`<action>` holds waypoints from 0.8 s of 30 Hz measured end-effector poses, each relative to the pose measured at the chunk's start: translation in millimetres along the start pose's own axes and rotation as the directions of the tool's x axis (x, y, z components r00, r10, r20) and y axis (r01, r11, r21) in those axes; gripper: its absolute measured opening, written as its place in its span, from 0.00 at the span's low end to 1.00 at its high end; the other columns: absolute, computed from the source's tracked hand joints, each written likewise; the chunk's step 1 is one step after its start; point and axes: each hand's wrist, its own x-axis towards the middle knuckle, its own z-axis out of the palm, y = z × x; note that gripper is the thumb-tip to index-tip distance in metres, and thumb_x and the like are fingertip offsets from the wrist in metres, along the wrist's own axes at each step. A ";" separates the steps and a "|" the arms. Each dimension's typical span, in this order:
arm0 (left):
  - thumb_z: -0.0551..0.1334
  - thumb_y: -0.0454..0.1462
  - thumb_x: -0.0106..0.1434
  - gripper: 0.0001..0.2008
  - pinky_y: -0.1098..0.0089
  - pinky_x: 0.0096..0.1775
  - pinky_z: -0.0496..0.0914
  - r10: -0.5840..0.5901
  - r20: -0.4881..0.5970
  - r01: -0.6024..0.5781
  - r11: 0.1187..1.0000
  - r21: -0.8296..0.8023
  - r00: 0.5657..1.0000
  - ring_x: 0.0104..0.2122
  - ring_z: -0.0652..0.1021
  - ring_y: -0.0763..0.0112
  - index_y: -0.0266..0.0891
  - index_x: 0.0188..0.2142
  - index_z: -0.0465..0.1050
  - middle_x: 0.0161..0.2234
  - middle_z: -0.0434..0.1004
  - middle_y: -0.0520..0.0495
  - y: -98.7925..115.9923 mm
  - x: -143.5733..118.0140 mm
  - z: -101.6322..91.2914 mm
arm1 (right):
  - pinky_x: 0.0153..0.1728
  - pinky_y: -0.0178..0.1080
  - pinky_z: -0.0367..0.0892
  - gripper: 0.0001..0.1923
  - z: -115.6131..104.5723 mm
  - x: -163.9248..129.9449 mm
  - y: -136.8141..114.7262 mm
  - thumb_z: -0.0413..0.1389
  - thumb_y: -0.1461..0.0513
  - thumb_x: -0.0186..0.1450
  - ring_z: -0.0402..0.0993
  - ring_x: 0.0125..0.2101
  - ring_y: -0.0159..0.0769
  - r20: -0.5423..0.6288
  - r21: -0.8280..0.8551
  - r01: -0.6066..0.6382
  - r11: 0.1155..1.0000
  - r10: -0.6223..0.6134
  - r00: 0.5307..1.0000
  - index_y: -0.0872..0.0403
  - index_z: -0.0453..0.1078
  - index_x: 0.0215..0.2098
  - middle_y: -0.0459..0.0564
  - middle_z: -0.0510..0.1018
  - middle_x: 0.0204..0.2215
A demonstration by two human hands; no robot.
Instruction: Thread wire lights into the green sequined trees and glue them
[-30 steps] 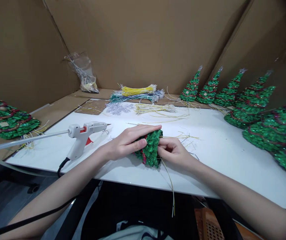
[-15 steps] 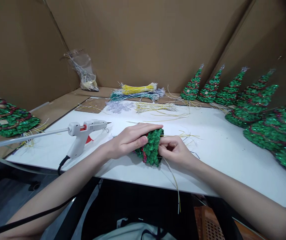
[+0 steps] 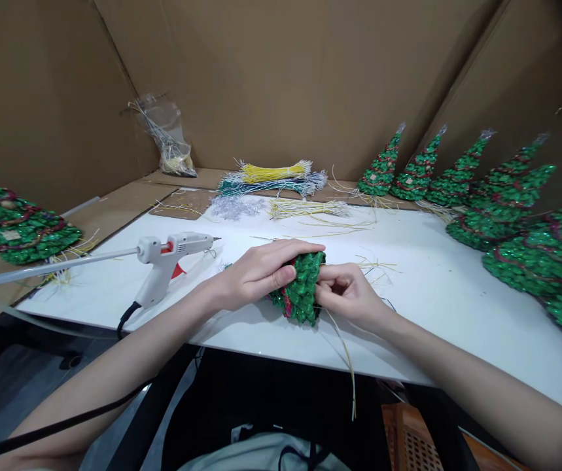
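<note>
A small green Christmas tree (image 3: 306,293) with red trim lies on its side on the white tabletop, its base turned to the right. My left hand (image 3: 256,278) is wrapped over it from above, thumb on the near side and fingers across the top. At the tree's base my right hand (image 3: 352,293) is closed, thumb and fingertips together at the opening. Whatever those fingertips hold is hidden by the rim. Yellow and white wires (image 3: 349,363) trail from the base over the table's front edge.
A white glue gun (image 3: 163,265) stands at the left. Wire bundles (image 3: 273,173), clear glittery pieces (image 3: 237,207) and loose wires (image 3: 330,231) lie at the back. Finished trees (image 3: 462,170) line the right side; another tree (image 3: 20,226) is far left. A plastic bag (image 3: 170,140) leans on cardboard.
The whole scene has shifted slightly to the right as the view moved. Both hands keep nearly the same place on the tree.
</note>
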 end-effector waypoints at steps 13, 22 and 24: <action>0.47 0.44 0.71 0.24 0.61 0.60 0.57 0.011 0.028 -0.010 0.999 -0.035 1.000 0.60 0.66 0.56 0.39 0.63 0.59 0.61 0.65 0.41 -0.9 1.5 -2.9 | 0.19 0.32 0.45 0.08 -0.7 0.7 0.7 0.55 0.64 0.57 0.46 0.17 0.23 0.013 0.028 -0.019 0.999 0.019 1.000 0.57 0.64 0.20 0.37 0.52 0.14; 0.47 0.42 0.71 0.23 0.62 0.60 0.57 0.027 0.038 -0.027 1.000 -0.005 0.999 0.60 0.66 0.58 0.40 0.63 0.58 0.62 0.64 0.42 0.2 1.9 -3.7 | 0.18 0.31 0.45 0.10 1.6 0.8 -3.2 0.56 0.64 0.55 0.47 0.15 0.22 -0.001 0.080 -0.044 0.996 0.044 0.999 0.55 0.60 0.18 0.37 0.53 0.12; 0.47 0.43 0.72 0.23 0.61 0.59 0.57 0.011 0.030 -0.012 1.000 0.019 0.999 0.59 0.66 0.57 0.40 0.63 0.58 0.61 0.65 0.41 1.4 2.0 -3.0 | 0.18 0.31 0.45 0.12 2.4 0.8 -5.6 0.55 0.64 0.54 0.47 0.15 0.22 -0.004 0.082 -0.042 0.996 0.043 0.999 0.54 0.58 0.17 0.37 0.53 0.12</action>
